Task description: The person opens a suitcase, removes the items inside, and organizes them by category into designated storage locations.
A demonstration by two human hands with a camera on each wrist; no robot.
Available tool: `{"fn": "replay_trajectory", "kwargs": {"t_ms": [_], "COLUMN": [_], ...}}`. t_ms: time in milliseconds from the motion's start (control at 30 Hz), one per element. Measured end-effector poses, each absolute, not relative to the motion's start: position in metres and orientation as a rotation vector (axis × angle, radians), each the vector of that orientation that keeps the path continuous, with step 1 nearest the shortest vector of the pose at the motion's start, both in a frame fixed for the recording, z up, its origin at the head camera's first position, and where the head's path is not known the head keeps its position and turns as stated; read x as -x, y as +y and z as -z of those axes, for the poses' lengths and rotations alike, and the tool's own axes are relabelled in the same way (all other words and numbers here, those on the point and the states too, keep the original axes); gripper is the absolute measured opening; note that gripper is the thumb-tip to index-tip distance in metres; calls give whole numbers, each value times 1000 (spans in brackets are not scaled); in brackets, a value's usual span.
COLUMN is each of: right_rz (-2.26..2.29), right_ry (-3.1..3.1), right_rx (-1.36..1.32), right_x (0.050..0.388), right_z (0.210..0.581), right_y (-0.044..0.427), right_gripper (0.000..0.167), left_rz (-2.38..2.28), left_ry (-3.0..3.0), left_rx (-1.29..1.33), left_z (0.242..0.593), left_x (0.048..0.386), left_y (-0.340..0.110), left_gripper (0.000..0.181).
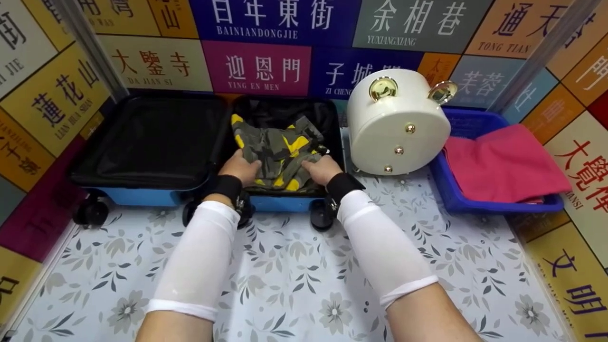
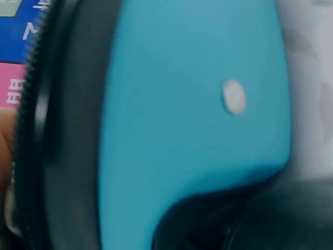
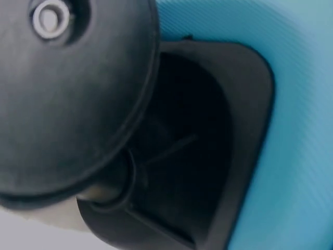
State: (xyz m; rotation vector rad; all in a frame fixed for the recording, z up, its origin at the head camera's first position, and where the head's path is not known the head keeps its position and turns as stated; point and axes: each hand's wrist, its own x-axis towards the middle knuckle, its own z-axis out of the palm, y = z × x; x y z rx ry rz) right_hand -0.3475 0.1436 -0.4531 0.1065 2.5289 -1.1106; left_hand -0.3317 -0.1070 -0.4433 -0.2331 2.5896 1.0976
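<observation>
In the head view a camouflage cloth (image 1: 280, 152) in grey, black and yellow lies bunched inside the right half of an open blue suitcase (image 1: 280, 203). The left hand (image 1: 240, 168) pinches the cloth at its left edge, thumb toward the middle. At its right edge the right hand (image 1: 324, 169) grips the cloth between thumb and curled fingers. The left wrist view is filled by the suitcase's blue side (image 2: 192, 104), with a bit of the hand (image 2: 6, 146) at the left edge. A black wheel (image 3: 73, 104) covers much of the right wrist view.
The suitcase's other half (image 1: 156, 147), with a black lining, lies open at the left. Right of the suitcase stands a round white case (image 1: 399, 123) with gold ears. Beside it is a blue basket (image 1: 498, 207) holding pink cloth (image 1: 503, 166). Patterned panels surround the floral surface.
</observation>
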Motion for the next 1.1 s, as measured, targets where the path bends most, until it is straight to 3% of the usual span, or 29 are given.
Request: {"fn": "replay_trajectory", "kwargs": {"t_ms": [167,667,933,1100], "right_rz": [1125,1529,1636,1687], "right_ry": [2536,2497,2329,2295], "right_rx": [-140,-270,-388,-437], "right_x": [349,352,347,347], "right_z": [457,464,462,461], "right_y": [141,141,137,134], "right_gripper": [90,78,113,123], "left_rz": [-997,-1352,-1308,-1220], "left_ry": [2602,2724,2802,2920], "left_rx": [209,6,-153,-345], "left_z": [443,446,448,448], "left_x": [333,321,308,298], "left_y": [-106,-113,-107,-99], "left_gripper": [76,80,73,70]}}
